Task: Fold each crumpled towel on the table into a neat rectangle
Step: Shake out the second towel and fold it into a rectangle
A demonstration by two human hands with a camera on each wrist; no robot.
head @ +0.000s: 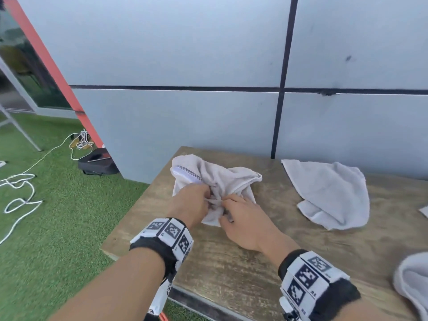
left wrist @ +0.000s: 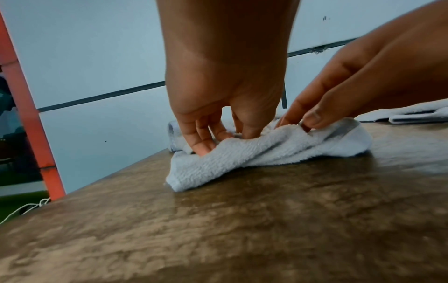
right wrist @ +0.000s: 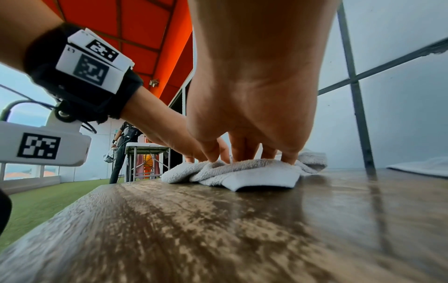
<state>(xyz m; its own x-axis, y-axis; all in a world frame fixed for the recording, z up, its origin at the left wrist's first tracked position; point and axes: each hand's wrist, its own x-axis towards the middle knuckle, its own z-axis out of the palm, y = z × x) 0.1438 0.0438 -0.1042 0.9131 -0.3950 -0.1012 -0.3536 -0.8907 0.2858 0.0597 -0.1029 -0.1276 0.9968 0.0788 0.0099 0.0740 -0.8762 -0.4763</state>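
A crumpled pale-grey terry towel with a dotted woven band near one hem point(head: 215, 181) lies bunched at the far left of the wooden table, while a second plain pale-grey towel point(head: 333, 193) rests loosely folded over itself, well apart to its right.

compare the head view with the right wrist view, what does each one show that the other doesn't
Only the head view: a third towel at the table's near right edge, and white cables on the grass.
Only the right wrist view: a standing person beside a folding table in the distance.
Both: the left hand and right hand pinching the crumpled towel, and a second towel lying apart to the right.
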